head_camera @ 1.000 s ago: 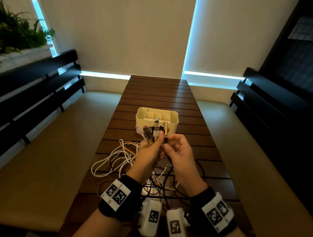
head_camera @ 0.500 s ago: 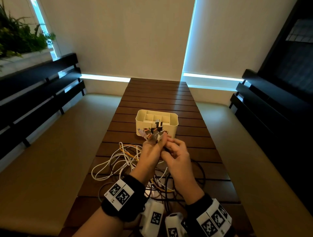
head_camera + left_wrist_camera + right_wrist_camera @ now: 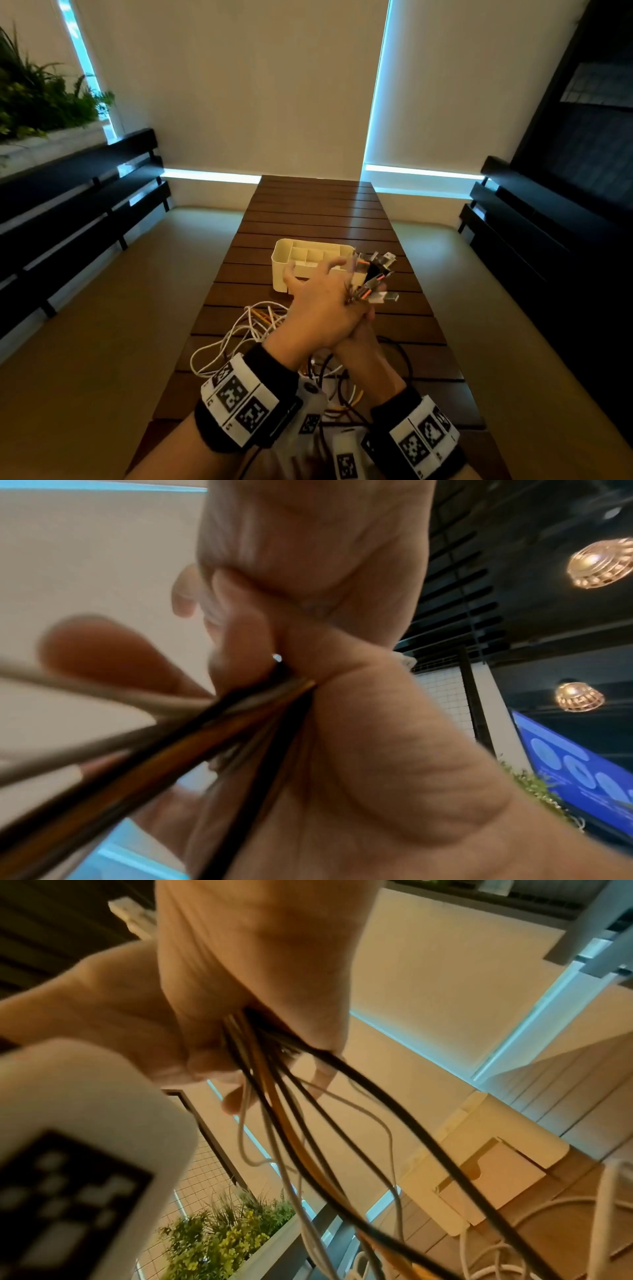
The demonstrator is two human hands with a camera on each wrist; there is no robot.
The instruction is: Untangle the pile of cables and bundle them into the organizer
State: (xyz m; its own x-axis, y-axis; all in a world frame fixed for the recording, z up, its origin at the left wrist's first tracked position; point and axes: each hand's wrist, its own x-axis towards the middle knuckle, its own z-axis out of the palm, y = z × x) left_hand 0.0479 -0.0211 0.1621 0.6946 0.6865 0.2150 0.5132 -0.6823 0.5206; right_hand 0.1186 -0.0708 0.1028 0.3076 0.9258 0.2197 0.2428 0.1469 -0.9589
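Note:
My right hand (image 3: 363,339) grips a bundle of black, white and orange cables just below their plugs; the plug ends (image 3: 375,274) fan out to the right, level with the organizer. In the right wrist view the right hand (image 3: 240,974) is a fist with the cables (image 3: 308,1110) hanging from it. My left hand (image 3: 315,291) lies across the right one, fingers spread and blurred, gripping nothing. The left palm (image 3: 377,777) rests against the cables (image 3: 205,737). The cream organizer (image 3: 284,246) stands just behind both hands, its compartments showing nothing inside.
Loose white, orange and black cable loops (image 3: 246,329) lie on the slatted wooden table (image 3: 315,205) under my wrists. Dark benches flank the table on both sides. A planter with greenery (image 3: 222,1245) sits to the left.
The plug ends, held upright between both hands before, now point to the right. My left fingers have come off the plugs and spread, and the left hand has crossed over the right.

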